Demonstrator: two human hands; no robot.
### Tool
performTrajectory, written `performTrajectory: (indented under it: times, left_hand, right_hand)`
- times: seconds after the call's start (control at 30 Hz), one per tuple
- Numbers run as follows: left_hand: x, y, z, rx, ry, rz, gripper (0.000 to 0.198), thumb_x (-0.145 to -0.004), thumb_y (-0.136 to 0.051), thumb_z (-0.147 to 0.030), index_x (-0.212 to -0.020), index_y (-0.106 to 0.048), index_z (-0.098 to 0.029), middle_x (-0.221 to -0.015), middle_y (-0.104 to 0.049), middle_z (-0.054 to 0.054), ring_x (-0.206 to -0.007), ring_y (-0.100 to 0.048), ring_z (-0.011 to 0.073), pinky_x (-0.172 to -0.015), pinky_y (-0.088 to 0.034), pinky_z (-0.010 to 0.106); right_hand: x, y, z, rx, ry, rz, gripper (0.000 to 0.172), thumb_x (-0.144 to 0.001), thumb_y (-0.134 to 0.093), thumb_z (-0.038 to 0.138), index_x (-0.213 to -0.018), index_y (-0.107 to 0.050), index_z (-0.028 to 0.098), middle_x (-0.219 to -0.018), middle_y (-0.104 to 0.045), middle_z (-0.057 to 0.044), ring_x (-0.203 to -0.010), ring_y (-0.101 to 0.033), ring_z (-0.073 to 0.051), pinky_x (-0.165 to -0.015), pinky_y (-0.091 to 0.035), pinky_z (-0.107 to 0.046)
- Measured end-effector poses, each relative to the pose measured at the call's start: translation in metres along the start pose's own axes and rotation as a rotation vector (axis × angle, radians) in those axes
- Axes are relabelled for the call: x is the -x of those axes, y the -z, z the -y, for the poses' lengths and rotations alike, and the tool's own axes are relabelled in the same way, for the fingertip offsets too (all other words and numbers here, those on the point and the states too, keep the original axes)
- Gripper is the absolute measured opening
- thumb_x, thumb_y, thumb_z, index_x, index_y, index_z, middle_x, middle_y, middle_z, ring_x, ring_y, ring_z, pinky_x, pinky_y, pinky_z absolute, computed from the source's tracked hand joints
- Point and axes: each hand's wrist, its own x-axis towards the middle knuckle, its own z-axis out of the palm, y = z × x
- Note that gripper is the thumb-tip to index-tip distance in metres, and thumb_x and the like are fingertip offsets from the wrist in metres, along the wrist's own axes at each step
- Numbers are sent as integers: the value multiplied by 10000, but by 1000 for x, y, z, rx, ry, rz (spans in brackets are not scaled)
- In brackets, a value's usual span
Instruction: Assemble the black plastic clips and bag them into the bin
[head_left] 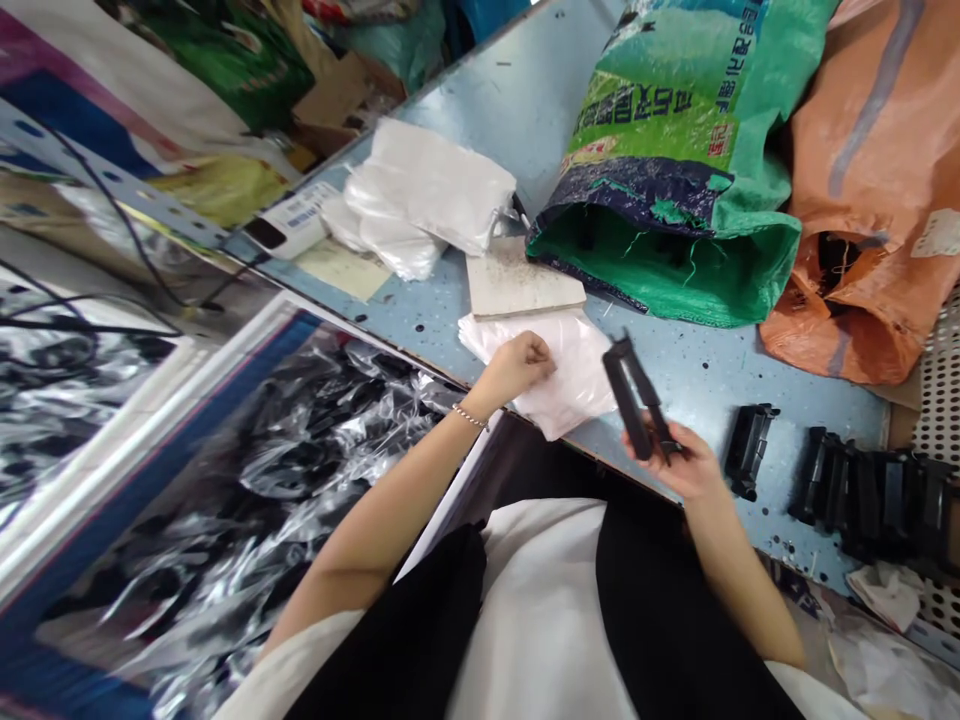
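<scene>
Two hands busy at a speckled blue counter (720, 385)

The right hand (675, 465) was grasping a black plastic part (628, 398), holding it tilted above the counter's edge. The left hand (517, 368), a beaded bracelet (470, 417) at its wrist, was clenched in a fist on a pale plastic bag (581, 375). More black plastic parts (862, 500) lay to the right, and a green woven sack (660, 180) lay beyond.

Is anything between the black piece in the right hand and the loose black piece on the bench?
Nothing visible: only speckled blue bench top separates the black plastic piece in the right hand from the loose black piece.
</scene>
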Motion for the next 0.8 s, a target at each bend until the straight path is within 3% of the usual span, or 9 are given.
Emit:
performTrajectory:
  times: [0.1, 0.2, 0.3, 0.43, 0.53, 0.63, 0.73, 0.8]
  left_hand:
    - [3, -2, 6, -174, -225, -91, 165, -846, -534, -84, -917, -668, -148, -930, -743, 76, -869, -698, 186, -842, -583, 334]
    - [16, 0, 10, -478, -471, -178, 382, -923, -412, -53, -1195, -670, -126, -1313, -673, 171, -1202, -651, 256, -1082, -522, 457]
    - [45, -6, 3, -619, -646, -166, 535, -951, -349, -26, -1457, -505, -100, -1468, -565, 222, -1318, -596, 278, -1116, -510, 467]
    - [91, -29, -21, -576, -885, 8, 662, -954, -369, -9, -1595, -305, -161, -1473, -572, 186, -1288, -623, 244, -1084, -547, 403]
    - [109, -44, -34, -530, -890, 67, 702, -930, -420, -21, -1606, -259, -121, -1471, -555, 212, -1346, -583, 269, -1081, -557, 416]
    - [119, -36, -38, -460, -872, -1, 583, -946, -503, -97, -1522, -424, -148, -1361, -639, 187, -1291, -628, 278, -1047, -578, 434]
    - [145, 10, -30, -387, -675, -81, 330, -979, -569, -227, -1303, -631, -247, -1166, -744, 72, -1067, -728, 217, -972, -608, 368]
    - [166, 59, -14, -447, -392, -82, 285, -967, -599, -366, -1227, -683, -282, -1151, -754, 43, -1000, -743, 236, -919, -623, 390]
  right_hand:
    - [-18, -32, -16, -259, -193, 160, 465, -868, -606, 519, -1154, -637, 153, -1036, -744, -117, -842, -716, -196, -710, -624, -314]
    - [-31, -44, -27, -363, -238, 195, 493, -911, -553, 547, -1160, -625, 128, -1020, -720, -108, -826, -686, -158, -739, -632, -276]
    - [-38, -47, -26, -296, -189, 191, 559, -926, -479, 623, -1192, -622, 152, -1040, -704, -104, -872, -671, -173, -800, -642, -336]
    - [-39, -56, -23, -7, 22, -12, 466, -928, -487, 644, -1039, -647, 221, -1010, -703, -70, -1010, -682, -232, -913, -621, -431]
    - [-29, -70, -26, 128, 124, -83, 380, -842, -722, 531, -1071, -648, 237, -1117, -692, -56, -1188, -635, -272, -1027, -566, -457]
    - [-8, -82, -26, 270, 225, 89, 652, -811, -801, 429, -1391, -550, 266, -1438, -563, -93, -1333, -562, -270, -1122, -502, -453]
    - [16, -75, -15, 382, 284, 278, 614, -925, -682, 431, -1495, -492, 307, -1524, -510, -91, -1312, -599, -246, -1116, -509, -440]
    - [31, -54, -1, 529, 311, 201, 490, -967, -627, 425, -1438, -571, 305, -1437, -599, -83, -1241, -645, -240, -1077, -530, -441]
